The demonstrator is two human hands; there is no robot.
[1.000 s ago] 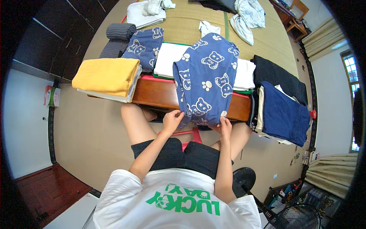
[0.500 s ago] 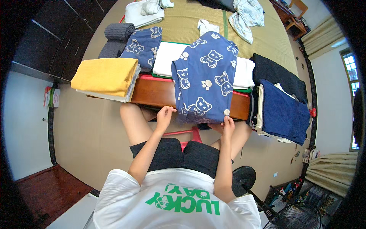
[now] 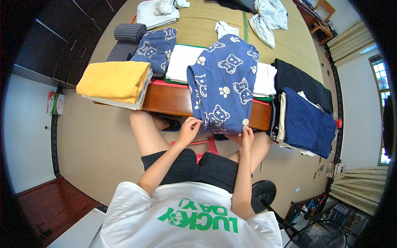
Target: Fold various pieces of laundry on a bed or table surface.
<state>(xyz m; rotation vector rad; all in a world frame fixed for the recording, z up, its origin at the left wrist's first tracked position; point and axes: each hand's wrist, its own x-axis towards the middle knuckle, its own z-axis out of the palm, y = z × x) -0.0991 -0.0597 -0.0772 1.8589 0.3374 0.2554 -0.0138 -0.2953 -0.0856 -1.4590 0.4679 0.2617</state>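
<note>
A blue garment [image 3: 225, 82] printed with white bears and paw marks lies over the wooden bed edge [image 3: 169, 97] and hangs toward my lap. Its near left corner is pinched in my left hand [image 3: 189, 130], where the cloth is drawn into creases. At the near right corner, my right hand [image 3: 247, 139] grips the hem between thumb and fingers. Beneath the garment, white folded cloth [image 3: 264, 79] shows on both sides. Farther left rests a folded piece of the same blue bear print [image 3: 154, 49].
A yellow folded cloth [image 3: 113, 82] tops a stack at left, with dark grey knits [image 3: 129, 33] behind. Navy [image 3: 310, 124] and black clothes [image 3: 302, 82] are stacked at right. Loose light garments [image 3: 269, 20] lie on the woven mat [image 3: 198, 20]. A red stool [image 3: 211, 145] stands below my hands.
My left hand has moved right and slightly inward, bringing the garment's near left corner along and creasing it. My right hand holds nearly the same place.
</note>
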